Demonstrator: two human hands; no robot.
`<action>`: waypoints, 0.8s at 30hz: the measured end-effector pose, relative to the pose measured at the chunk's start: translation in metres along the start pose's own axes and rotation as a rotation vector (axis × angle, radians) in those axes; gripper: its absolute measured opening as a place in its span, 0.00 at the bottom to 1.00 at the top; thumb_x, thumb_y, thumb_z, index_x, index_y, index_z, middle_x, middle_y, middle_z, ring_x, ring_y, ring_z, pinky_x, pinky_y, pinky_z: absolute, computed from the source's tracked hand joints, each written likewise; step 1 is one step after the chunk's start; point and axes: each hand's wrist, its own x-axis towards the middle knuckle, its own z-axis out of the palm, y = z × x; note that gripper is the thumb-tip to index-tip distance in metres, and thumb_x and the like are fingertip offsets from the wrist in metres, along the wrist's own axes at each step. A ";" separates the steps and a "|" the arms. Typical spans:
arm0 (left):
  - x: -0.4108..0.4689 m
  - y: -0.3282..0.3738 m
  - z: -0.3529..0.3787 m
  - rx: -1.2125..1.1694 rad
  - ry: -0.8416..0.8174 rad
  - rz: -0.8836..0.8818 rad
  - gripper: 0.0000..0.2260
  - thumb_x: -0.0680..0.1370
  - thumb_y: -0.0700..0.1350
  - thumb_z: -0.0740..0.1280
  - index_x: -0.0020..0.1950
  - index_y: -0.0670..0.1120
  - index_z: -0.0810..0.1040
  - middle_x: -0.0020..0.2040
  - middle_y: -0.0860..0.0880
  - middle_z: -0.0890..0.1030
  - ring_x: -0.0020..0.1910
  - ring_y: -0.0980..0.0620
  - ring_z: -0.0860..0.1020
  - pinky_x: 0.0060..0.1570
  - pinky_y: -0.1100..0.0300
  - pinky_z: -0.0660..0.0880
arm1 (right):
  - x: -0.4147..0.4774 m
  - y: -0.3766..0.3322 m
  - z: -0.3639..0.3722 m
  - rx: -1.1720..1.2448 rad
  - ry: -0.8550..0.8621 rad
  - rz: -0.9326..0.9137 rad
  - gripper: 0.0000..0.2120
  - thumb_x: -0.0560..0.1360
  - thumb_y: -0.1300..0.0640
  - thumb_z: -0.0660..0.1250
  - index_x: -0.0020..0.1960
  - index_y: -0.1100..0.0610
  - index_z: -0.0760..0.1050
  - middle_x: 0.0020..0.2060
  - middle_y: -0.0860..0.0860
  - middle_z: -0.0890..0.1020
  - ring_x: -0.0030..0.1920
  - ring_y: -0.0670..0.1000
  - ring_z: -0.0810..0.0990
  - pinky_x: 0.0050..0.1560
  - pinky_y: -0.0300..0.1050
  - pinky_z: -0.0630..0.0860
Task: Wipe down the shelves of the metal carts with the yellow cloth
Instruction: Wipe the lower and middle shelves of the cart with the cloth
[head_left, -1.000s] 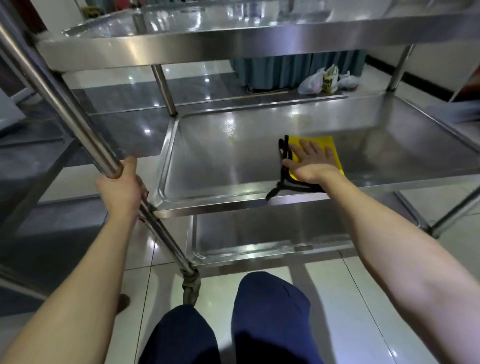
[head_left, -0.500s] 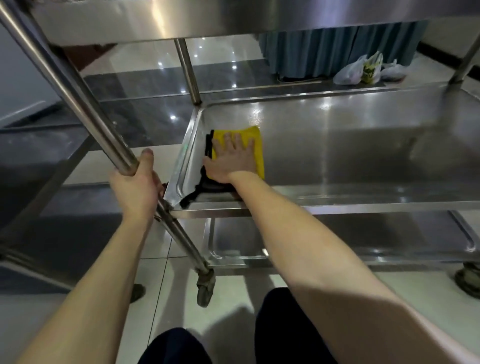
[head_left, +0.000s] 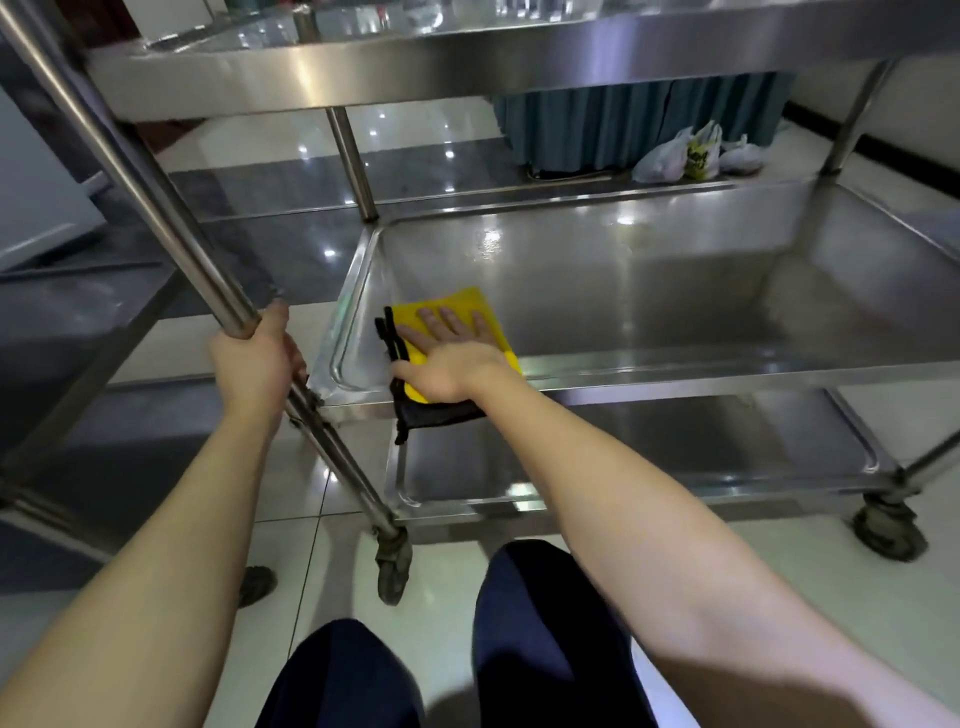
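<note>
Yellow cloth (head_left: 462, 310) lies at the near-left corner of the middle shelf (head_left: 675, 312). My right hand (head_left: 451, 359) presses it flat, fingers straight and spread. Left hand (head_left: 254, 358) grips the cart post (head_left: 156, 197). Step: wiping middle shelf. Next, I judge: sweep right under even pressure.

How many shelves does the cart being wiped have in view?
3: the top stainless shelf overhead; the middle stainless shelf, where the right hand presses the yellow cloth; the bottom stainless shelf near the floor. Higher ones would be out of frame.
</note>
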 end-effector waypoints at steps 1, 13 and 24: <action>0.004 -0.002 -0.002 0.009 0.003 -0.008 0.12 0.72 0.58 0.74 0.30 0.56 0.81 0.25 0.50 0.72 0.23 0.47 0.72 0.31 0.50 0.74 | -0.010 0.020 -0.004 0.002 0.006 0.027 0.35 0.82 0.29 0.49 0.87 0.36 0.47 0.87 0.44 0.42 0.86 0.51 0.38 0.83 0.63 0.35; 0.003 -0.001 -0.004 -0.007 -0.020 -0.008 0.18 0.73 0.52 0.74 0.26 0.52 0.73 0.25 0.49 0.68 0.23 0.48 0.67 0.29 0.53 0.71 | -0.084 0.224 -0.037 0.040 0.097 0.434 0.37 0.80 0.25 0.48 0.86 0.35 0.47 0.87 0.43 0.42 0.86 0.50 0.39 0.83 0.63 0.36; -0.024 0.007 0.001 0.030 0.005 0.080 0.15 0.79 0.48 0.71 0.33 0.51 0.72 0.26 0.51 0.72 0.24 0.52 0.71 0.25 0.62 0.71 | 0.040 0.091 -0.014 -0.058 0.162 0.325 0.39 0.82 0.29 0.43 0.88 0.44 0.45 0.87 0.55 0.44 0.86 0.62 0.41 0.81 0.73 0.37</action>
